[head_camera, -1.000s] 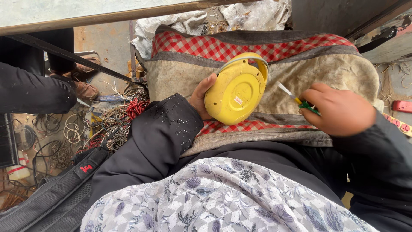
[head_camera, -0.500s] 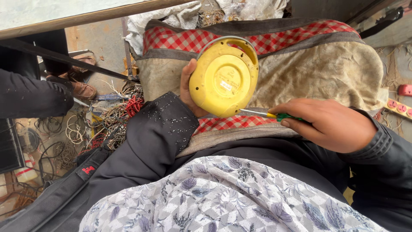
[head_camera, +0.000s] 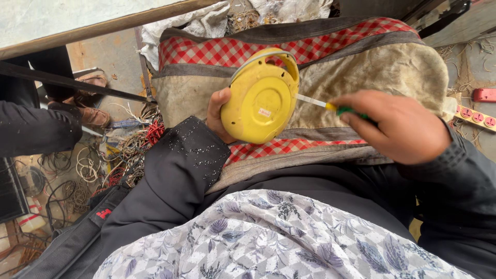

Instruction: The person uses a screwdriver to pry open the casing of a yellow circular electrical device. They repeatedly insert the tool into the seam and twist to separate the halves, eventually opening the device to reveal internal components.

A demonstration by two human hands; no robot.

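Over the lap, above a checked red cushion (head_camera: 310, 49), the left hand (head_camera: 219, 116) grips a round yellow casing (head_camera: 261, 98) from behind, its flat face up. The right hand (head_camera: 400, 126) is closed around a green-handled screwdriver (head_camera: 330, 106), its tip at the casing's right edge. Tangled wires (head_camera: 139, 142) lie on the floor to the left.

Scrap workshop — tangled wire heaps (head_camera: 129, 150) underfoot
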